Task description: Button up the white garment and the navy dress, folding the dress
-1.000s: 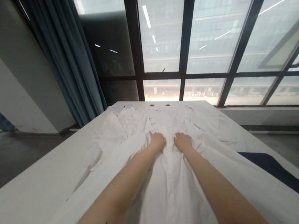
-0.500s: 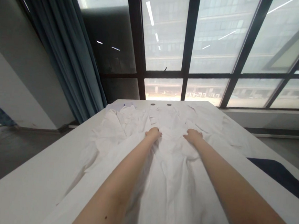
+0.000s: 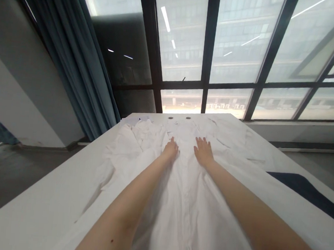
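Observation:
A white button-up shirt (image 3: 186,203) lies spread along a white table (image 3: 45,204), its button strip running up the middle towards me. My left hand (image 3: 171,149) lies flat on the cloth just left of the strip, fingers stretched out. My right hand (image 3: 203,151) lies flat on the right side, fingers spread. Both hands are far out on the shirt's upper chest, a short gap between them. Crumpled white cloth, probably a sleeve (image 3: 131,141), bunches to the left of my left hand.
A dark blue cloth (image 3: 309,190) lies on the table's right side. Two small round holes (image 3: 179,118) sit near the far edge. Beyond the table are a large black-framed window (image 3: 207,51) and a blue-grey curtain (image 3: 71,56) at the left.
Both hands have slid farther out along the shirt and come closer together than half a second ago. Their fingers have flattened from curled to stretched out.

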{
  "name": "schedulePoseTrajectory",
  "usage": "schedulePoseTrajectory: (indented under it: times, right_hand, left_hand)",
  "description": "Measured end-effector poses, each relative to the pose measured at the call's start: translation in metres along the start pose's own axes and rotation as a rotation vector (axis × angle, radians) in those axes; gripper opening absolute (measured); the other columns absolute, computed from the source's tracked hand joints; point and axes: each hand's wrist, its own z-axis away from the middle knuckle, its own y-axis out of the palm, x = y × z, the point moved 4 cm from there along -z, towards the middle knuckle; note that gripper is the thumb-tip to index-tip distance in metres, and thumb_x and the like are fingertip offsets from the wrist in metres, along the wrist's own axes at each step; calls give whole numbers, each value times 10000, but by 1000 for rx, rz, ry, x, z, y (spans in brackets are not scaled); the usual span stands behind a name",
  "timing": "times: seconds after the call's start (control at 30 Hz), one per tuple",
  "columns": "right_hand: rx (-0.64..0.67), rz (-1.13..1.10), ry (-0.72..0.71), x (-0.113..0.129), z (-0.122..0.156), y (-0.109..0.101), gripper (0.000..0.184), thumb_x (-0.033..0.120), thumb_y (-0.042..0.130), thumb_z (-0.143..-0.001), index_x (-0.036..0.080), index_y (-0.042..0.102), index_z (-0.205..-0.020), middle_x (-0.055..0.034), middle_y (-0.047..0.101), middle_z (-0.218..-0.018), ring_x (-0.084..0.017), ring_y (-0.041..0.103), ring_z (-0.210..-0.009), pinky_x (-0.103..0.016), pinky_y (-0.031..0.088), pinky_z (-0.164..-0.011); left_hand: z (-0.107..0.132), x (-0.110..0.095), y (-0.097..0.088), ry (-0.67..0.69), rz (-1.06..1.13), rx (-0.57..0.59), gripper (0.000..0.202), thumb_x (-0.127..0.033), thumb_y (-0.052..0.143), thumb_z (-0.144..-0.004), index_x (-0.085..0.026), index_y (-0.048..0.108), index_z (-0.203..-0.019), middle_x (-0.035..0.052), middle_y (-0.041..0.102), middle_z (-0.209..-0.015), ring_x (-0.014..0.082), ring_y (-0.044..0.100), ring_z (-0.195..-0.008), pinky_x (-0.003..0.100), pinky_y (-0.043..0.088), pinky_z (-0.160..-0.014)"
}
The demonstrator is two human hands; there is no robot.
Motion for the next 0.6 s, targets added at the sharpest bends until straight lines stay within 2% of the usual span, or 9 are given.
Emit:
schedulePoseTrajectory:
  times: [0.1,0.17,0.27,0.4,0.5,0.6]
  right_hand:
    - [331,-46,-142,15,41,11,516,392,185,-846,181,213,-1316,-58,222,-1376,-204,168,-1250,-426,92,-992]
    - [465,-51,-154,19,68,10,544,436,183,-836,188,200,-1320,-63,189,-1385,-210,175,-1250,-442,113,-984]
    - [434,-49,-158,25,101,-11,562,466,201,-827,192,209,-1318,-66,171,-1390,-221,122,-1263,-451,90,-989]
    - [454,-121,-222,52,156,-45,600,535,219,-803,210,254,-1306,-75,183,-1386,-265,106,-1261,-473,87,-989]
    - [507,-193,-192,74,204,-59,701,604,281,-752,194,223,-1317,-107,113,-1394,-309,69,-1258,-490,98,-988]
    - [571,-299,-251,90,242,-60,749,639,296,-726,214,164,-1329,-107,71,-1391,-318,23,-1255,-517,64,-988]
  left_hand:
    - [40,-16,17,275,-78,194,481,-290,366,-794,-211,286,-1262,70,330,-1325,212,238,-1231,380,166,-995]
    - [64,-20,24,336,-82,293,444,-325,378,-788,-233,356,-1222,42,328,-1330,219,214,-1242,424,100,-1009]
    - [76,-15,20,225,-11,243,414,-328,343,-807,-204,397,-1198,61,384,-1294,195,304,-1201,372,169,-999]
    - [61,-10,9,68,39,218,362,-318,283,-829,-186,513,-1077,71,529,-1156,167,470,-1061,283,344,-871]
    - [48,-12,9,-62,49,257,325,-362,359,-792,-195,569,-974,67,598,-1047,187,537,-966,288,394,-777]
    - [43,-21,15,-141,51,298,346,-425,390,-759,-203,575,-948,87,628,-965,223,554,-935,331,393,-748]
